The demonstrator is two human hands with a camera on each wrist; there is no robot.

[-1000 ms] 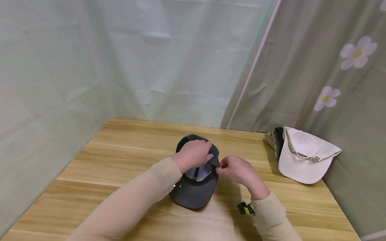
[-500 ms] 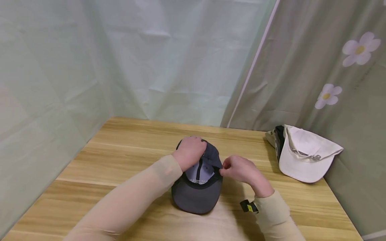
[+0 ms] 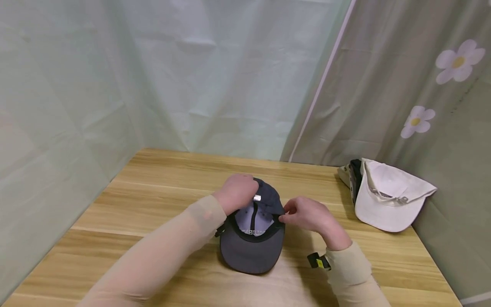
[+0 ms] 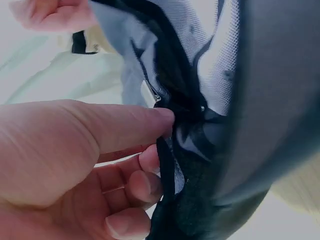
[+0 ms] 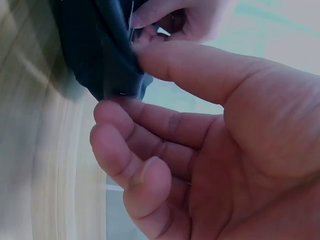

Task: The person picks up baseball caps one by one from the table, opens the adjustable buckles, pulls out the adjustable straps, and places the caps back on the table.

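A dark navy baseball cap (image 3: 251,253) lies on the table with its inside facing up and its brim toward me. White lettering shows inside the crown. My left hand (image 3: 237,192) grips the back edge of the cap, thumb on the inner side and fingers beneath, as the left wrist view shows by the thumb (image 4: 130,125). A small silver buckle (image 3: 257,198) sits beside those fingers. At the cap's right edge, my right hand (image 3: 308,215) pinches the rim between thumb and fingers; the right wrist view shows the dark fabric (image 5: 107,55) at its fingertips.
A white cap (image 3: 391,198) stands at the table's right side, with a black cap (image 3: 356,177) and a beige one (image 3: 344,175) behind it. Pale curtains (image 3: 215,85) hang behind the wooden table (image 3: 161,187).
My left hand has moved left and back along the cap's rear edge, uncovering the silver buckle. The cap has shifted slightly right and toward me. My right hand stays at its edge.
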